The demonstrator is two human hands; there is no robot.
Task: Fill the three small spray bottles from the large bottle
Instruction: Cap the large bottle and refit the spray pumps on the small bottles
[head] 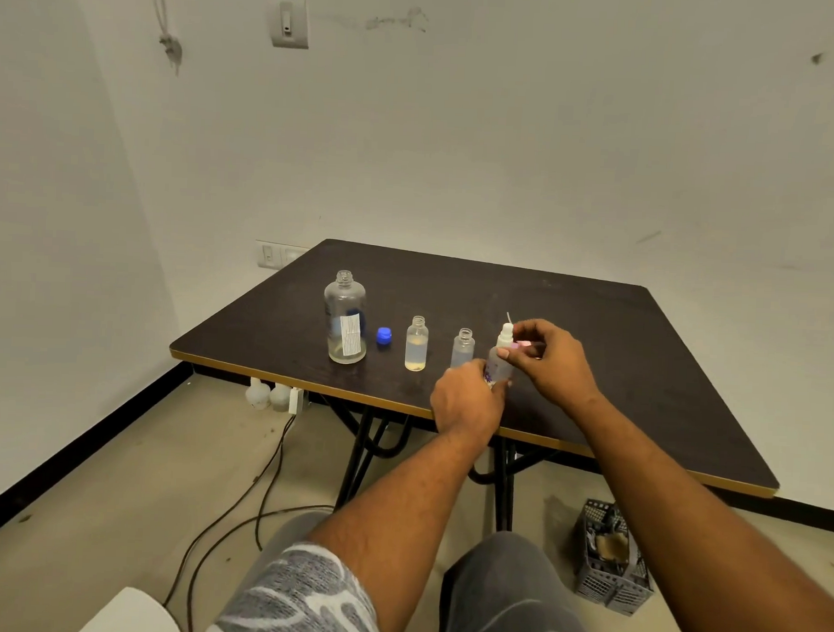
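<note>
While my left hand (468, 404) curls its fingers round the lower body of the right small bottle (498, 364), my right hand (554, 357) pinches the bottle's white spray head (506, 331) between thumb and fingertips. The bottle is round clear plastic with a purple mark, close to the near edge of the dark, matte table (642, 373). Left of it stand the middle small bottle (463, 346) and the left small bottle (416, 344), both uncapped, the left one holding cloudy liquid. Further left are a ribbed blue cap (384, 336) and the tall, labelled large bottle (344, 319), open-necked and nearly drained.
</note>
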